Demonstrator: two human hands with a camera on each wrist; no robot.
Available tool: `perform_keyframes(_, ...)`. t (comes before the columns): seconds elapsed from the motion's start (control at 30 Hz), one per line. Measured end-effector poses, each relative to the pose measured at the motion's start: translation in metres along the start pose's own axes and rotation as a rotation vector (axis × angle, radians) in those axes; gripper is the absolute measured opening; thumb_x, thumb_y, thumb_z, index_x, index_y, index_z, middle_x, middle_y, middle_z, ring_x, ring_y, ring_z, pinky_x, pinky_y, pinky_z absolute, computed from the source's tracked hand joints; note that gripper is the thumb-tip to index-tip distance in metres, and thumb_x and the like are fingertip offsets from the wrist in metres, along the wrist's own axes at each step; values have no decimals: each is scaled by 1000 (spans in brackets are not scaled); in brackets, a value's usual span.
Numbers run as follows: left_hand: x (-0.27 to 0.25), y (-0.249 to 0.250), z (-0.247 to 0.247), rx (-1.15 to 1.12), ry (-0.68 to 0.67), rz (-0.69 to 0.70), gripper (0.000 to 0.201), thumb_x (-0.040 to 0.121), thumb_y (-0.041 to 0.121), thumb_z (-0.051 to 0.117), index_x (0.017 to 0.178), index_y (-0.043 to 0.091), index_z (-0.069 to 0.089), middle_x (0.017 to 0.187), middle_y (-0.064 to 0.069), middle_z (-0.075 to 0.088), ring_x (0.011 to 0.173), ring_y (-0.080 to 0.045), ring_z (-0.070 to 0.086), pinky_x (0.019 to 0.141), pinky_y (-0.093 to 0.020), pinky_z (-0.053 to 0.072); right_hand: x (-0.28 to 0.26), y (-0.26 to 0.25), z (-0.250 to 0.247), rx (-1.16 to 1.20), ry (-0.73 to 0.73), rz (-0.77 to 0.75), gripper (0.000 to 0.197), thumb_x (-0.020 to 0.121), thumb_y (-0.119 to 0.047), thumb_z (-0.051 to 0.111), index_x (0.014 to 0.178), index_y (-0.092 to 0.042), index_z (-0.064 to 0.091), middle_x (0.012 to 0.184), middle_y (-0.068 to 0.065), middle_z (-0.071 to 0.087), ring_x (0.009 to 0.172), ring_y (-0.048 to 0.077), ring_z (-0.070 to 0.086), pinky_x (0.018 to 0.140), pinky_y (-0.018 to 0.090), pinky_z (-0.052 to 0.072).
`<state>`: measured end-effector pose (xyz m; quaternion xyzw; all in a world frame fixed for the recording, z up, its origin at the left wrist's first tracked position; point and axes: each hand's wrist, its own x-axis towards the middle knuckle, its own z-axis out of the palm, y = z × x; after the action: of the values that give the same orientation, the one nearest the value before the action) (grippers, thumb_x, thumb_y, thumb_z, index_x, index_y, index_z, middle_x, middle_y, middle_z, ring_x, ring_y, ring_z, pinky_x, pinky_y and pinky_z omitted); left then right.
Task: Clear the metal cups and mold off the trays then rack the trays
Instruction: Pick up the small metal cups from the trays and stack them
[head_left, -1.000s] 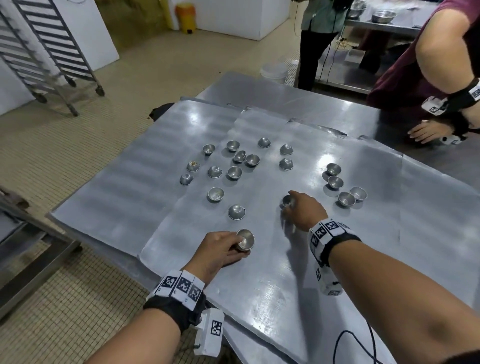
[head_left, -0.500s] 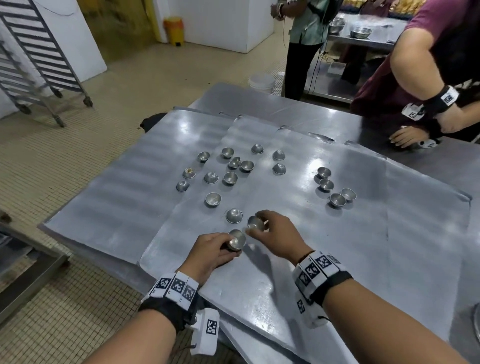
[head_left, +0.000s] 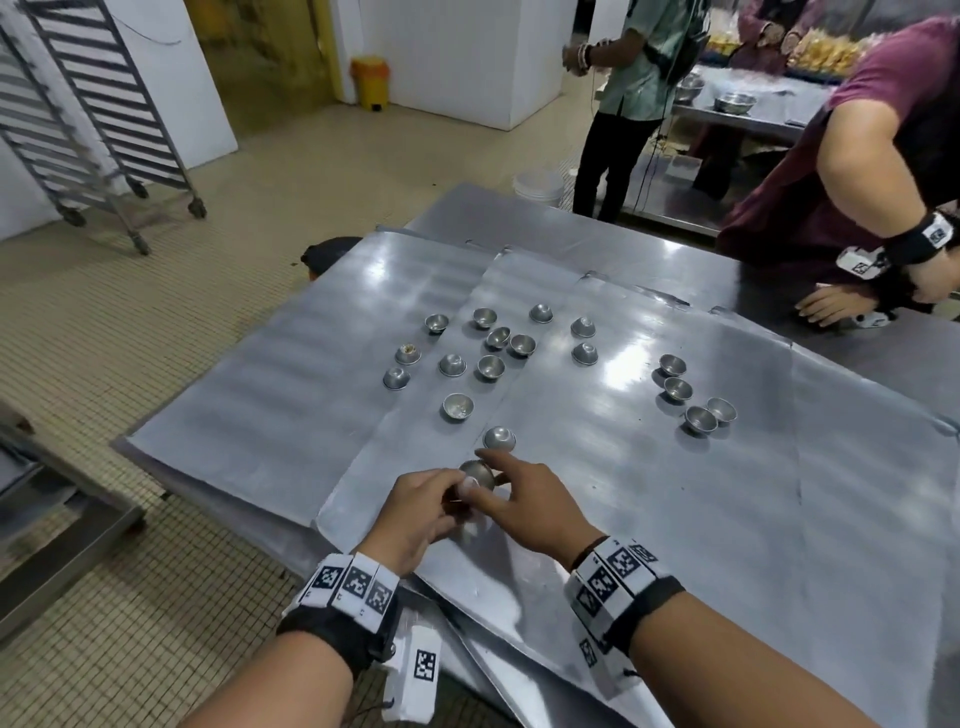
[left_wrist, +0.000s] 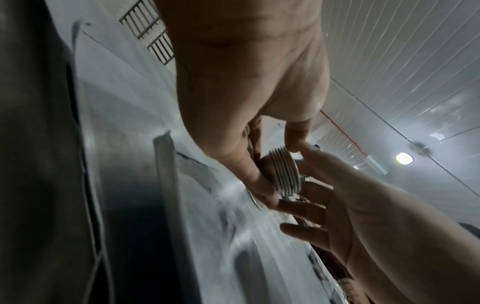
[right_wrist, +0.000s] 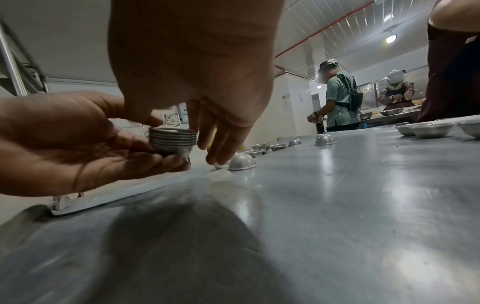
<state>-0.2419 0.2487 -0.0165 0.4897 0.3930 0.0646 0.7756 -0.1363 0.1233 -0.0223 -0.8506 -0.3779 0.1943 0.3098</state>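
no readable text, only coded wristbands (head_left: 353, 582)

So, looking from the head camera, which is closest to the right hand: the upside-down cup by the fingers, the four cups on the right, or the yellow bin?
From the right hand:
1. Upside-down cup, just ahead of the fingertips.
2. Group of four cups, farther off on the right of the tray.
3. Yellow bin, far away on the floor by the wall.

Bare metal all round, dull-shiny.
Brushed metal trays (head_left: 649, 493) with soft glare patches; small metal cups (head_left: 672, 365), smooth and satin grey; nested stack of cups (right_wrist: 172, 139) with ridged rims; matt tiled floor (head_left: 130, 364); cloth wristbands (head_left: 353, 582).
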Motion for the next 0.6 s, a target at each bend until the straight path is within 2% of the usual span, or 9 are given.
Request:
perform_keyframes(0.1, -1, 4, -14, 16, 28, 8, 16, 95, 7, 60, 96, -5, 71, 99, -31, 73, 95, -40, 74, 87, -40, 59, 20, 8, -3, -53, 45, 68, 46, 92, -57, 52, 130, -31, 59, 125, -7, 68, 101, 15, 67, 89, 35, 52)
perform_keyframes(0.2, -3, 6, -25, 39, 41, 28, 10, 91, -3, 61, 93, -8, 69, 104, -39, 68, 100, -46, 72, 102, -52, 53, 49, 18, -13, -216, 16, 160, 45, 93, -44, 54, 133, -24, 56, 130, 6, 63, 114, 28, 61, 91, 37, 50)
perform_keyframes(0.27, -6, 8, -30, 57, 44, 34, 8, 90, -6, 61, 91, -7, 69, 105, -40, 68, 99, -45, 72, 100, -51, 54, 65, 19, -19, -281, -55, 206, 52, 95, -41, 52, 143, -24, 47, 140, 10, 53, 123, 31, 56, 99, 40, 47)
perform_keyframes(0.33, -7, 8, -33, 44, 53, 16, 10, 91, -1, 62, 94, -7, 69, 104, -38, 70, 96, -41, 74, 90, -43, 57, 79, 18, -18, -350, -120, 203, 51, 96, -38, 49, 145, -25, 44, 142, 10, 48, 125, 33, 54, 101, 42, 47)
perform_keyframes(0.43, -7, 8, -35, 47, 44, 1, 9, 91, 2, 63, 94, -5, 69, 105, -36, 70, 94, -38, 76, 93, -44, 55, 91, 19, -10, -420, -178, 181, 32, 90, -28, 51, 121, -23, 58, 124, 7, 54, 114, 31, 60, 91, 38, 50)
perform_keyframes(0.5, -7, 9, -36, 36, 43, -4, 12, 92, 5, 63, 94, -4, 69, 104, -35, 71, 93, -37, 76, 96, -46, 54, 92, 22, -4, -429, -163, 175, 20, 88, -25, 57, 106, -18, 58, 115, 9, 59, 105, 31, 61, 80, 33, 45)
perform_keyframes(0.57, -5, 10, -37, 9, 46, -9, 17, 94, 9, 62, 98, -7, 69, 102, -35, 72, 93, -37, 76, 99, -50, 55, 87, 24, -2, -430, -119, 165, 22, 87, -24, 59, 106, -13, 55, 111, 12, 64, 100, 33, 61, 72, 32, 40)
perform_keyframes(0.6, -4, 10, -37, 5, 45, -9, 18, 95, 9, 61, 100, -7, 69, 101, -35, 72, 93, -38, 76, 100, -51, 54, 83, 25, -1, -423, -92, 156, 28, 88, -24, 60, 112, -11, 55, 111, 13, 65, 100, 34, 61, 71, 33, 40)
